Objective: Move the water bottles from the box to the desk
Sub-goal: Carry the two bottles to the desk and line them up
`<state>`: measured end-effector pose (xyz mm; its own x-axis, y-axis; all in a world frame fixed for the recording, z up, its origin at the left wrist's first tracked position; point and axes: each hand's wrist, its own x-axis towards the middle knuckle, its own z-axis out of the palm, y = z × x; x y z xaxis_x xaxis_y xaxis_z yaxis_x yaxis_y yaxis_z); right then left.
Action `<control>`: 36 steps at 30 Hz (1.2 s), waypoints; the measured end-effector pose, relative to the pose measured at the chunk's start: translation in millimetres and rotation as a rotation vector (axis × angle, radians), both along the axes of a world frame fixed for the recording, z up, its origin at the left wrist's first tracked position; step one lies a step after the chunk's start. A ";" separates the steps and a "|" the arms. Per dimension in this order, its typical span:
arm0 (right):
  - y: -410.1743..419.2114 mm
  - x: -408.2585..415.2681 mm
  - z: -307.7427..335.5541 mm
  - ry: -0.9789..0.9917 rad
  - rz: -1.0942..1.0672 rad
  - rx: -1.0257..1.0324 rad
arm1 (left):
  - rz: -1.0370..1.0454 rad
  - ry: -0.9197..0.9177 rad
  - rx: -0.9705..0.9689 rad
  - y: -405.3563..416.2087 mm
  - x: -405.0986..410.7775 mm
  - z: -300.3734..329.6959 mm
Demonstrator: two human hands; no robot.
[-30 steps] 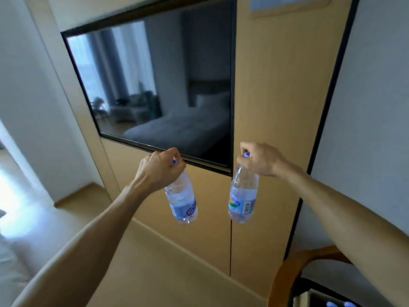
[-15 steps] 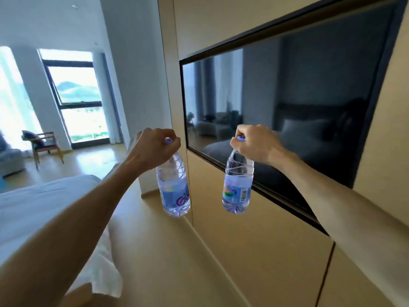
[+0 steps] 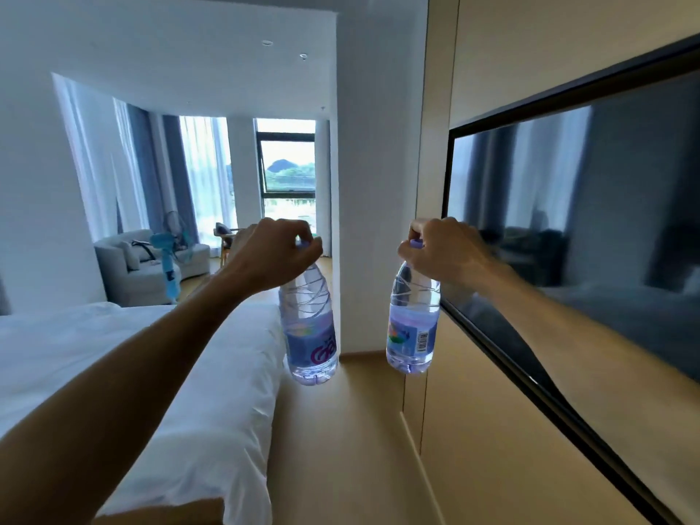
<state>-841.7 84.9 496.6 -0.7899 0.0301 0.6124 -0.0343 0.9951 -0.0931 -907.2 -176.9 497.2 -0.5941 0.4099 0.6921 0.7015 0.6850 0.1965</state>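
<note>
I carry two clear water bottles with purple caps and blue labels, one in each hand, both hanging upright in the air. My left hand [image 3: 274,252] grips the cap and neck of the left bottle [image 3: 308,327]. My right hand [image 3: 441,252] grips the cap of the right bottle [image 3: 413,327], whose barcode faces me. The two bottles hang side by side and do not touch. Neither the box nor the desk is in view.
A white bed [image 3: 113,358] fills the lower left. A wood-panelled wall with a dark wall-mounted screen [image 3: 575,236] runs along the right. A narrow strip of wooden floor [image 3: 341,449] lies between them. A white pillar [image 3: 371,221], sofa [image 3: 140,267] and windows stand ahead.
My view has swung left, from the screen and wall panels to the passage beside the bed. Both hands keep their grip on the bottles, held at about the same height.
</note>
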 end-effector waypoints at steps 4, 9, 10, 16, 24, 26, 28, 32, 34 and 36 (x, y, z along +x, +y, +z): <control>-2.2 -72.3 -5.2 0.006 0.016 0.011 | 0.083 0.018 -0.072 -6.2 -54.4 0.4; -10.8 -152.6 -9.3 0.004 0.048 0.002 | 0.091 0.040 -0.054 -16.3 -131.2 -0.1; -12.7 -169.5 -7.6 -0.001 0.052 0.000 | 0.089 0.048 -0.041 -17.7 -147.8 1.4; -11.5 -267.8 -3.0 -0.012 0.064 -0.006 | 0.085 0.028 -0.028 -19.4 -248.0 10.8; 5.8 -396.4 -14.0 -0.001 0.055 -0.064 | 0.116 0.060 -0.030 0.7 -386.2 2.4; 12.1 -433.1 -16.6 0.010 0.062 -0.058 | 0.121 0.065 -0.029 9.6 -421.0 -1.3; 20.3 -471.5 -19.5 0.022 0.079 -0.050 | 0.126 0.066 -0.028 19.3 -458.2 -4.9; 41.7 -550.0 -24.8 0.043 0.133 -0.052 | 0.139 0.063 -0.056 42.0 -536.5 -11.4; 54.5 -590.6 -24.6 0.032 0.158 -0.042 | 0.132 0.046 -0.083 54.6 -573.0 -11.5; 68.6 -630.9 -21.6 0.016 0.180 -0.035 | 0.133 0.035 -0.116 67.8 -607.3 -10.2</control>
